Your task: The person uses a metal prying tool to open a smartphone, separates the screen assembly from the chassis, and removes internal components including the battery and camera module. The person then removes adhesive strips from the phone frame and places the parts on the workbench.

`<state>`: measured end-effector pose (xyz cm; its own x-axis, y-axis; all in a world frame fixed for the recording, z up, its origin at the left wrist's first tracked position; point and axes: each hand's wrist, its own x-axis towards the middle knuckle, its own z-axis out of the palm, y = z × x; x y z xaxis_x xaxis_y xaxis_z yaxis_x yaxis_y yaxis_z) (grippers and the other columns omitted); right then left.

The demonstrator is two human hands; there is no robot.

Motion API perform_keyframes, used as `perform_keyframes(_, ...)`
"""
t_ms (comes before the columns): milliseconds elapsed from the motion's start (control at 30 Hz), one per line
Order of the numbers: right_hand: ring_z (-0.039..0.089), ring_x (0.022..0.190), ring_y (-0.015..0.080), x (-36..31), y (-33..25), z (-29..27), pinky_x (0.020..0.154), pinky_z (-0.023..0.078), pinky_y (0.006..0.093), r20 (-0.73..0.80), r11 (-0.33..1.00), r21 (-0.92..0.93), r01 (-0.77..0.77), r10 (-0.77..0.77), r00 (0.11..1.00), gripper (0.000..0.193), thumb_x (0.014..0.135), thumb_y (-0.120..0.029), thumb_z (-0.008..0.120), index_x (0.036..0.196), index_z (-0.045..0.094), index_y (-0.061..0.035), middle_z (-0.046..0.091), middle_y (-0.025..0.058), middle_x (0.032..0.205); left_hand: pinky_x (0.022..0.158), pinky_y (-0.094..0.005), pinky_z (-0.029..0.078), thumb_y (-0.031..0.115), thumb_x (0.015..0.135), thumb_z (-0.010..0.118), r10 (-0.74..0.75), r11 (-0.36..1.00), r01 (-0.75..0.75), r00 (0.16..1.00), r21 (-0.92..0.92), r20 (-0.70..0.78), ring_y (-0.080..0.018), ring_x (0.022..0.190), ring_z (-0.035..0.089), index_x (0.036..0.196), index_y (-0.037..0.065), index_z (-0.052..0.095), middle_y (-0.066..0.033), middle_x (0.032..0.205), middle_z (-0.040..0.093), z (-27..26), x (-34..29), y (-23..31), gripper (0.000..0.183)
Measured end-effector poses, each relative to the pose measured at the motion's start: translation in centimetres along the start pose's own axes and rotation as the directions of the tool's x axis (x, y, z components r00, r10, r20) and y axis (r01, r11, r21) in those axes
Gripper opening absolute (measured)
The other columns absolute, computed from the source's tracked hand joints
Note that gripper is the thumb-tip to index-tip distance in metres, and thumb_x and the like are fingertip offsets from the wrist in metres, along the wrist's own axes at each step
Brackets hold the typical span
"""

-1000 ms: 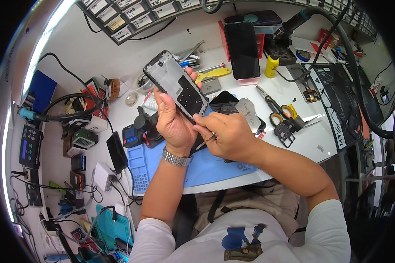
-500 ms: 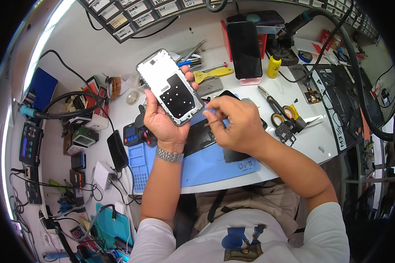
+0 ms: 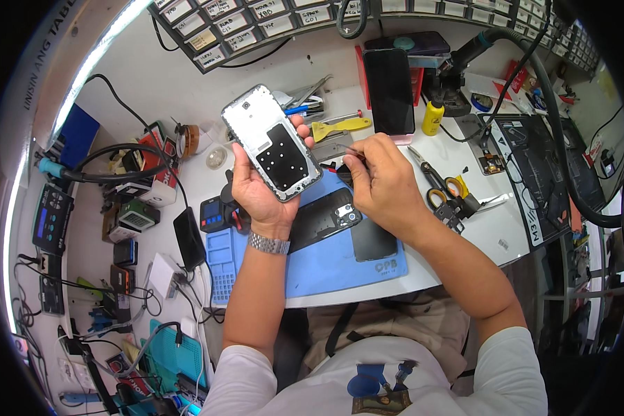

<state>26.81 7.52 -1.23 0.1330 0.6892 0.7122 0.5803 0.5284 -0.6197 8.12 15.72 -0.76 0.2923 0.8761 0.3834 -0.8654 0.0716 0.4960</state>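
My left hand (image 3: 258, 195) is closed around a phone's mid-frame (image 3: 258, 125), held tilted above the work mat. The frame is silver-white with a black patch dotted with small holes. To its right, my right hand (image 3: 388, 182) is in a pinch, apart from the frame. A thin dark tip shows at its fingertips, too small to name. Below the hands, a dark phone back cover (image 3: 315, 223) with a camera cluster lies on the blue mat (image 3: 319, 279). Beside it is a flat black panel (image 3: 374, 244), partly under my right wrist.
A black phone (image 3: 388, 90) stands upright in a pink holder at the back, beside a yellow bottle (image 3: 432, 116). Scissors (image 3: 454, 187) and a yellow scraper (image 3: 341, 127) lie nearby. A thick black hose (image 3: 549, 90) arches on the right. Label-fronted drawers (image 3: 277, 26) hang above.
My right hand has drawn back from the frame's lower edge, to the right, uncovering the back cover's camera cluster. The frame stays in my left hand. The whole view has shifted slightly.
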Motion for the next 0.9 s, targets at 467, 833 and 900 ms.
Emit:
perform_keyframes(467,0.071,0.087,0.0337,-0.1,-0.4,-0.1,0.077,0.059,0.0418,0.086,0.995,0.073,0.061,-0.068,0.994,0.013,0.094,0.004,0.075,0.107,0.074,-0.0005,0.066,0.0141,0.099,0.108,-0.0551,0.061,0.055,0.120,0.027,-0.024,0.999,0.023,0.999,-0.024,-0.047,-0.0431,0.127,0.071,0.164,-0.004,0.041,-0.0327,0.147,0.063,-0.1,-0.1,-0.4,0.074)
perform_keyframes(833,0.068,0.081,0.0219,-0.2,0.1,0.2,0.070,0.055,0.0345,0.086,0.984,0.149,0.098,-0.111,0.990,0.023,0.088,0.011,0.078,0.106,0.080,-0.0033,0.066,0.0089,0.101,0.112,-0.0574,0.058,0.052,0.120,0.026,-0.041,0.999,0.041,0.999,-0.016,-0.002,-0.0436,0.134,0.066,0.167,-0.002,0.038,-0.0334,0.155,0.058,-0.9,-0.1,-0.4,0.073)
perform_keyframes(900,0.067,0.088,0.0249,-0.4,0.1,0.2,0.074,0.056,0.0371,0.148,0.986,0.099,0.133,-0.147,0.978,0.025,0.086,0.009,0.078,0.105,0.081,-0.0061,0.064,0.0079,0.101,0.111,-0.0573,0.058,0.052,0.120,0.027,-0.044,0.999,0.044,0.999,0.009,-0.014,-0.0436,0.134,0.066,0.167,-0.002,0.039,-0.0329,0.155,0.058,-1.0,-0.2,-0.5,0.073)
